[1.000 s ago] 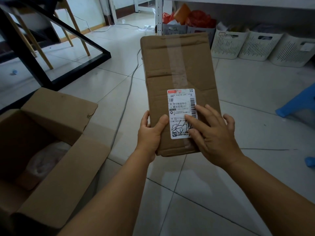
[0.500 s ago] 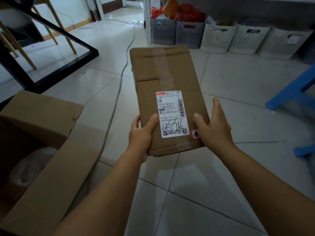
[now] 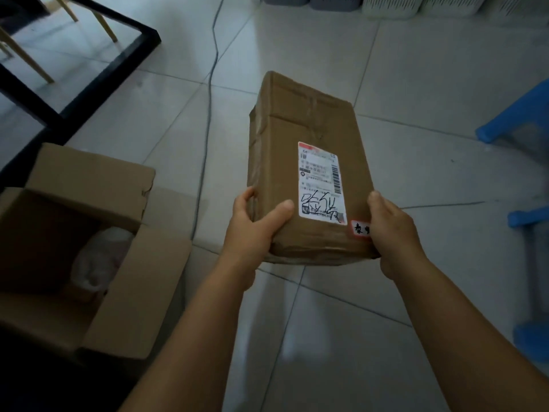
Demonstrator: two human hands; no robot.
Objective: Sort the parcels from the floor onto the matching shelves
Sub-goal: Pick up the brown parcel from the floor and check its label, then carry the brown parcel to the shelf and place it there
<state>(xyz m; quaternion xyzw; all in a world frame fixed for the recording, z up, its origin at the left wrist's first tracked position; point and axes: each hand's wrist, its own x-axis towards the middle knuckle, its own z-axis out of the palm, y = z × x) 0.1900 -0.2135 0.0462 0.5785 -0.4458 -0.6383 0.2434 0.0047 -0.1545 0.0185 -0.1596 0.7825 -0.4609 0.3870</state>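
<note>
I hold a taped brown cardboard parcel (image 3: pixel 300 138) in front of me above the tiled floor. A white shipping label (image 3: pixel 322 182) with handwriting faces up, and a small red-edged sticker (image 3: pixel 360 229) sits by its near right corner. My left hand (image 3: pixel 252 224) grips the near left corner, thumb on top. My right hand (image 3: pixel 392 230) clasps the near right edge, partly covering the sticker.
A large open cardboard box (image 3: pixel 98 239) with a white bag (image 3: pixel 95 263) inside stands on the floor at left. A black table frame (image 3: pixel 98 69) and wooden legs are at the far left. A grey cable (image 3: pixel 208 114) crosses the floor. Baskets (image 3: pixel 386 5) line the top edge. Blue stool (image 3: pixel 517 114) at right.
My right hand slid off the label to the parcel's right edge, uncovering the small sticker. The view tilted down and the parcel shifted right; the baskets moved to the top edge.
</note>
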